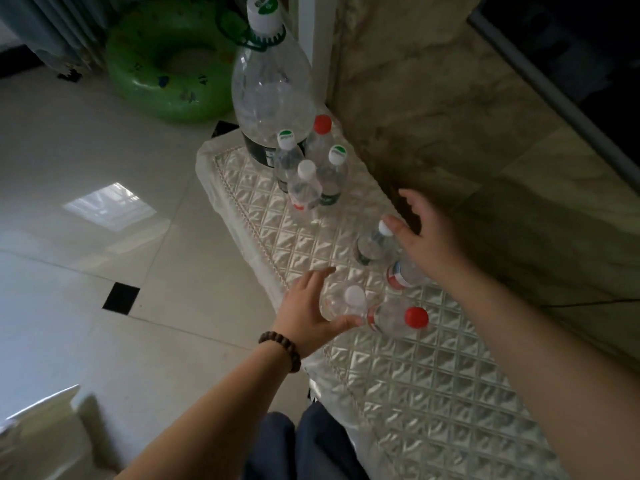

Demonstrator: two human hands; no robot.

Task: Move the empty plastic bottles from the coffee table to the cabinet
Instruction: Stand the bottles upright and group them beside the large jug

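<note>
Several empty clear plastic bottles stand on the low cabinet top (422,393), which has a quilted shiny cover. My left hand (311,313) reaches round a white-capped bottle (355,296), thumb touching its near side and fingers straight along its far side. A red-capped bottle (415,317) stands just to its right. My right hand (426,233) hovers with spread fingers, its thumb next to another white-capped bottle (372,245) and its wrist over a red-labelled bottle (403,275). Farther back stand a big clear bottle (272,95) and a cluster of small bottles (308,174).
A marble wall (450,98) runs along the cabinet's right side, with a dark screen edge (561,84) at the upper right. A green swim ring (166,60) lies on the glossy tiled floor (86,254) by a curtain (52,26). My legs (298,445) are against the cabinet's near edge.
</note>
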